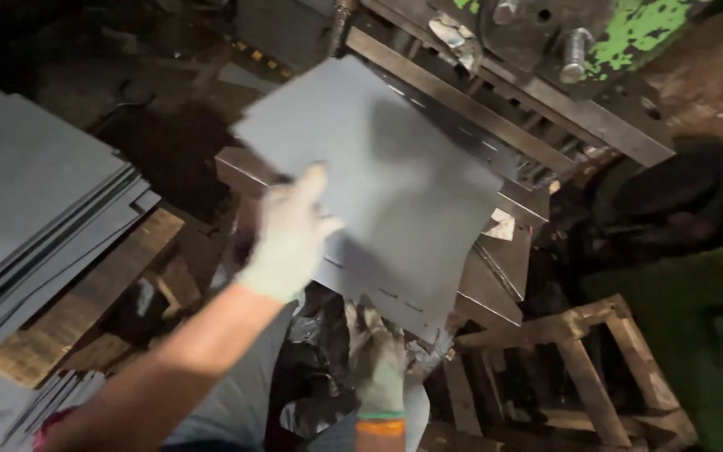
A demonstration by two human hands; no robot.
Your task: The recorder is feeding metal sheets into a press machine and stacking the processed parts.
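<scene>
A flat grey metal sheet (387,176) is held tilted in front of a press machine (495,109). My left hand (290,234), in a pale work glove, grips the sheet's left edge with the thumb on top. My right hand (382,364), also gloved with an orange and green cuff, holds the sheet's near bottom edge from below. Small slots show along the sheet's lower part.
A stack of similar grey sheets (35,218) lies on a wooden pallet (85,301) at the left. More sheets (10,402) sit at the bottom left. A rusty metal frame stand (596,368) is at the lower right. A green-painted machine part (638,29) is at the top right.
</scene>
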